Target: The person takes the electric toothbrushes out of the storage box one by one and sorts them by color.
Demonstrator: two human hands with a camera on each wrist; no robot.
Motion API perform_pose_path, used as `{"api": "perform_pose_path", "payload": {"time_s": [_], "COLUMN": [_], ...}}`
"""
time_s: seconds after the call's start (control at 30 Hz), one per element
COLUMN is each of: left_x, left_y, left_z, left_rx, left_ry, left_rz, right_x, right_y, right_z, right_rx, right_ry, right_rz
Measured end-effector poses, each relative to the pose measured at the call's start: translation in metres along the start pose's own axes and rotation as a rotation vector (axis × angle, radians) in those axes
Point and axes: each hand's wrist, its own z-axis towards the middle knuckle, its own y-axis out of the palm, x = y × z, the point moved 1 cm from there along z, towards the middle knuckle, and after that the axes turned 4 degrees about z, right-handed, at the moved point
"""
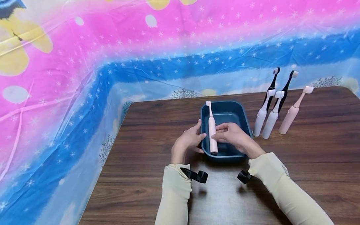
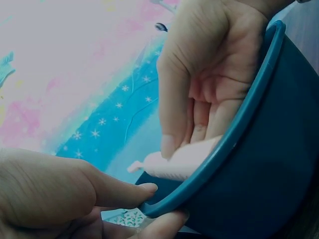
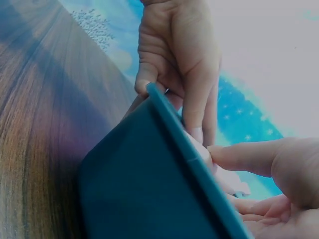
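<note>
A dark blue plastic basin [image 1: 226,158] stands on the table. My left hand [image 1: 188,140] pinches its left rim, thumb over the inner side and fingers against the outside; the left wrist view shows this grip on the rim [image 2: 199,181]. Inside the basin, along its left wall, a pink electric toothbrush [image 1: 212,128] lies with its pale head toward the far side, level with the far rim. My right hand [image 1: 235,136] reaches in over the right side and holds the handle between thumb and fingers. The basin wall [image 3: 144,174] hides part of the brush in the right wrist view.
To the right of the basin, several electric toothbrushes stand upright: white ones [image 1: 260,120] in front, black ones [image 1: 285,88] behind, and another pink one [image 1: 290,118] farthest right. Beneath is a dark wooden table [image 1: 137,150]; a patterned cloth [image 1: 170,42] hangs behind and left.
</note>
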Motion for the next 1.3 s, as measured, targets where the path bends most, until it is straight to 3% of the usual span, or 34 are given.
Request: {"api": "perform_pose_path", "payload": {"time_s": [0.3,0.8,1.3], "left_x": [0.000,-0.001,0.003], "left_y": [0.000,0.002,0.004], "left_z": [0.002,0.003,0.002], "left_rx": [0.000,-0.002,0.010], "left_ry": [-0.005,-0.011,-0.007], "left_rz": [0.008,0.014,0.026], "right_x": [-0.004,-0.005,-0.009], "right_y": [-0.003,-0.010,-0.019], "right_z": [-0.009,-0.018,-0.027], "right_rx": [0.054,0.057,0.080], "right_ry": [-0.045,-0.118,-0.126], "right_rz": [-0.046,-0.069,-0.065]}}
